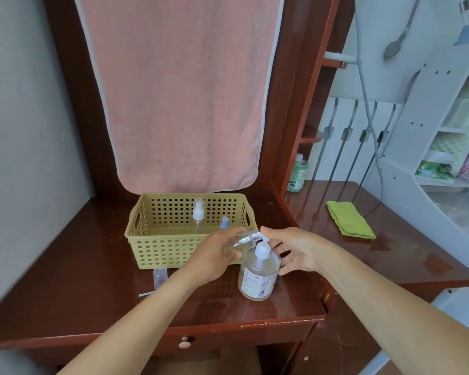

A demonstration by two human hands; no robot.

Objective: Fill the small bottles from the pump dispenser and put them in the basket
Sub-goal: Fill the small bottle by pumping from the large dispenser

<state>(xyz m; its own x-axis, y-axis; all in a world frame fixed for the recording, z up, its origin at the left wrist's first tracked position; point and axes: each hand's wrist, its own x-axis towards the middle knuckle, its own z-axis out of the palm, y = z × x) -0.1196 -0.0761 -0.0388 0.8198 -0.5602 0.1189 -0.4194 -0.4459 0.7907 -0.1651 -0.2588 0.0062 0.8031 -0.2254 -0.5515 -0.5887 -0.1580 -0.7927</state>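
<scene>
My left hand [218, 251] grips a small clear bottle [244, 239], tilted with its open threaded neck pointing right, just above the pump dispenser [258, 274]. The dispenser is a round clear bottle with a white pump head and a printed label, standing on the dark wooden desk. My right hand [295, 250] rests at the pump head, thumb on top, fingers spread beside the dispenser. Behind them a beige perforated basket [157, 250] holds a clear spray bottle with a white top [198, 213] and one with a blue top [224, 222].
A small clear cap [160, 277] and a thin white tube [146, 294] lie on the desk left of my left arm. A folded green cloth [348, 219] lies on the right desk. A green bottle [297, 173] stands at the back. A pink towel [179, 90] hangs behind the basket.
</scene>
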